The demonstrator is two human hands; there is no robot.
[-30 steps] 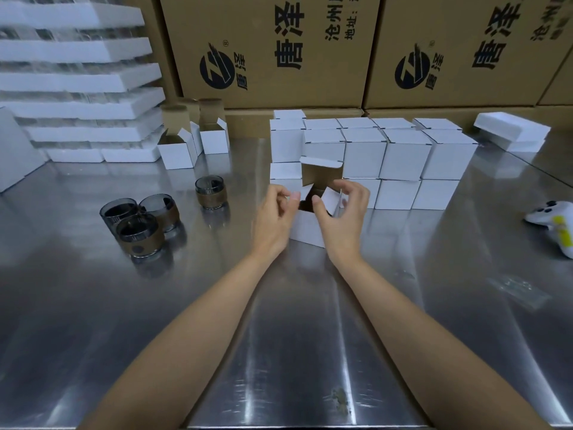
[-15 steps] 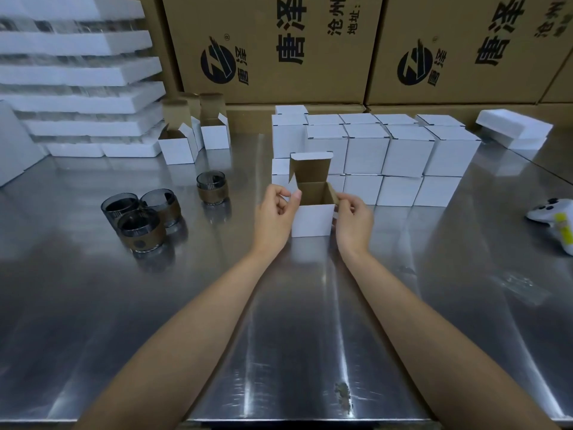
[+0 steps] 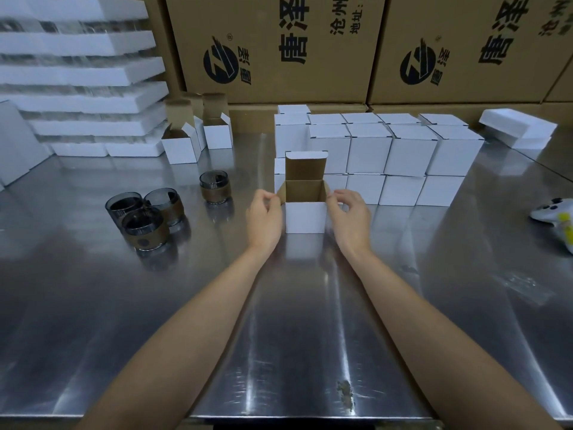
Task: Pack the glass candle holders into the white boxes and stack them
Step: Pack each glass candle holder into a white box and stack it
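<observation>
An open white box [image 3: 305, 216] stands upright on the steel table [image 3: 294, 321], its lid flap raised and its brown inside showing nothing. My left hand [image 3: 263, 217] pinches the box's left side flap. My right hand [image 3: 350, 217] pinches the right side flap. Three dark glass candle holders [image 3: 144, 217] with brown bands cluster at the left, and a single candle holder [image 3: 215, 187] stands apart nearer the box. Closed white boxes [image 3: 387, 156] are stacked in two layers just behind.
Open white boxes [image 3: 198, 138] stand at the back left beside stacked white foam trays [image 3: 80, 97]. Big cardboard cartons [image 3: 279, 48] wall off the back. A white game controller [image 3: 555, 218] lies at the right edge, a clear plastic wrapper [image 3: 521, 283] near it.
The box, tilted and held off the table a second ago, now stands upright on it. Both hands have shifted to its side flaps, spreading them outward.
</observation>
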